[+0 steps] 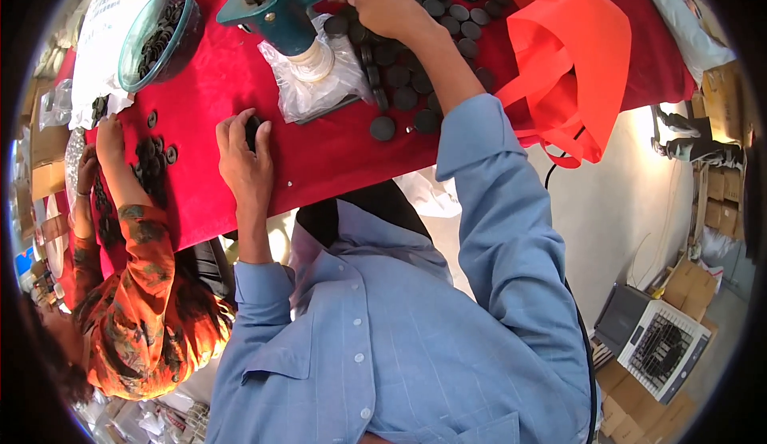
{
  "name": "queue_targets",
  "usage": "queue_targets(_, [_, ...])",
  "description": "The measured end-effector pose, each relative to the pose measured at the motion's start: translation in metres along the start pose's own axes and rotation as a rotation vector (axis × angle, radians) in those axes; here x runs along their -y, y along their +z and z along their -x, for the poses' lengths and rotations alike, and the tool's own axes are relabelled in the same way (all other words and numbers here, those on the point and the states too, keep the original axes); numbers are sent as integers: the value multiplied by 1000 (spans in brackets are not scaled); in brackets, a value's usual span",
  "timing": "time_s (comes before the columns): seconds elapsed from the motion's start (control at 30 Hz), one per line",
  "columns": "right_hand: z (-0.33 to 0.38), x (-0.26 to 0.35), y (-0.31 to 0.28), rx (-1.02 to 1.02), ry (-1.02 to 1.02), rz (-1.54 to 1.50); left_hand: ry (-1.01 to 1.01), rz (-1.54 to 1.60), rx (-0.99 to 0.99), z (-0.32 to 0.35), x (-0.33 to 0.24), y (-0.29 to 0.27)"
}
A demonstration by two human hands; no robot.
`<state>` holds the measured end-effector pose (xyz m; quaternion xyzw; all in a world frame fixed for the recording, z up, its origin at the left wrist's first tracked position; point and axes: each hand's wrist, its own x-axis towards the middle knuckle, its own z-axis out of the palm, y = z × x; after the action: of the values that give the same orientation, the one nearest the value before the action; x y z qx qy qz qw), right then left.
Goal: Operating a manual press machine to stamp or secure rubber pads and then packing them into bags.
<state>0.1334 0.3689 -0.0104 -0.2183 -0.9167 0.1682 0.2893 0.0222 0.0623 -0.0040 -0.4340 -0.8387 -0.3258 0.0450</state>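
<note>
My left hand [244,164] rests on the red cloth at the table's front, its fingers closed around a small black round piece [253,133]. My right hand [387,6] reaches to the far side, beside the metal shaft end of a green hand press [276,16]. Its fingers are curled, and whatever they hold is hidden. Under the press, clear plastic wrapping [297,96] covers the base. Many flat black discs [401,76] lie spread to the right of the press, below and beyond my right hand.
A teal-rimmed bowl [186,52] of black parts stands at the left. Beside it a co-worker's hand [110,134] works near piles of black rings [149,163]. An orange-red bag [571,52] hangs over the table's right edge. A black-and-white crate-like machine [659,348] sits on the floor.
</note>
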Motion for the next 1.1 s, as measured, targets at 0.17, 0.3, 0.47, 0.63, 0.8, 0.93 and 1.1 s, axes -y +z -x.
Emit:
queue_targets(0.17, [22,-1,-22,-166,-65,58,68,13,-33,-2,7,5])
queue_targets(0.3, [39,-4,-47,-272,-27,30,87,33,-43,-2,8,6])
queue_targets(0.47, [75,41,-77,-402,262,-493,32,388,-96,10,16,4])
queue_targets(0.63, [124,88,-82,-454,421,-860,-600,1545,268,28,-49,-16])
queue_targets(0.8, [147,135,-76,-377,434,-989,-710,1452,518,29,-92,-17])
queue_targets(0.93, [157,153,-73,-330,291,-870,-343,1237,391,31,-103,-14])
queue_targets(1.1, [157,167,-76,-324,168,-789,119,962,158,26,-99,-16])
